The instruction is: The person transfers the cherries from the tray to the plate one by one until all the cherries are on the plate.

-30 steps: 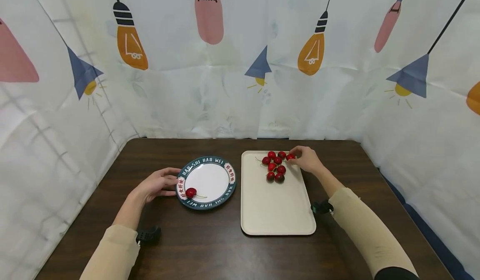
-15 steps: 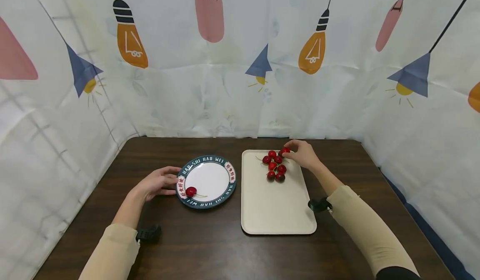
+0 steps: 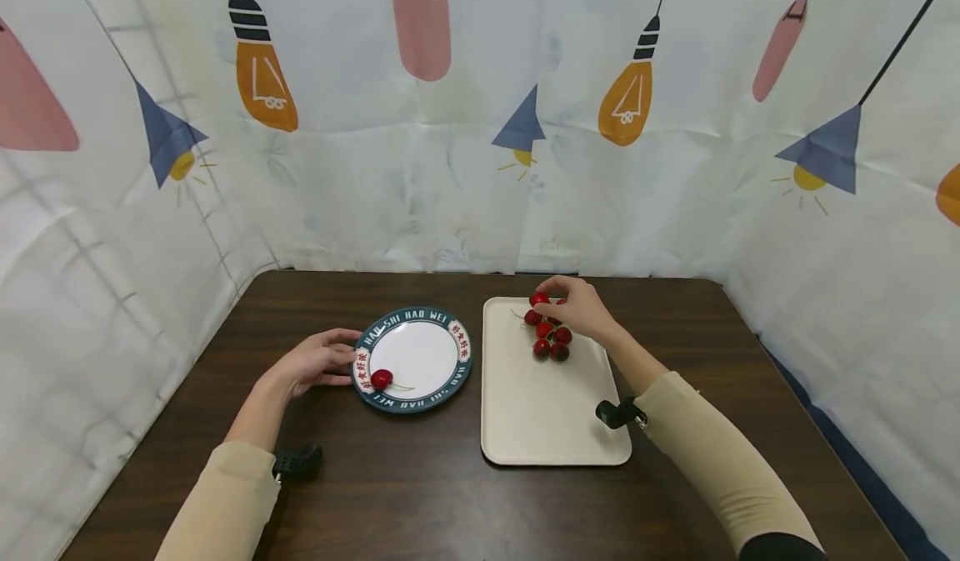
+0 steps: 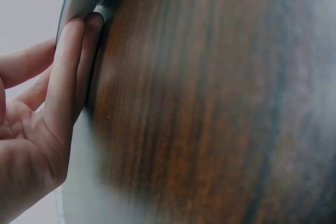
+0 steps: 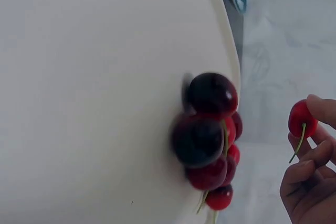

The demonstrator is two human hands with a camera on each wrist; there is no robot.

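Cherry [image 5: 301,118] pinched in right hand [image 3: 579,308] | cherry pile [image 3: 550,338] below on tray [image 3: 551,423] | left hand [image 3: 313,364] fingers straight against plate [image 3: 415,359]

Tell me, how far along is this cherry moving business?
Early on, by the look of it. One cherry already lies on the plate, which the left hand steadies at its rim. The right hand pinches a second cherry, lifted above the pile. Several cherries are left clustered at the far end of the tray.
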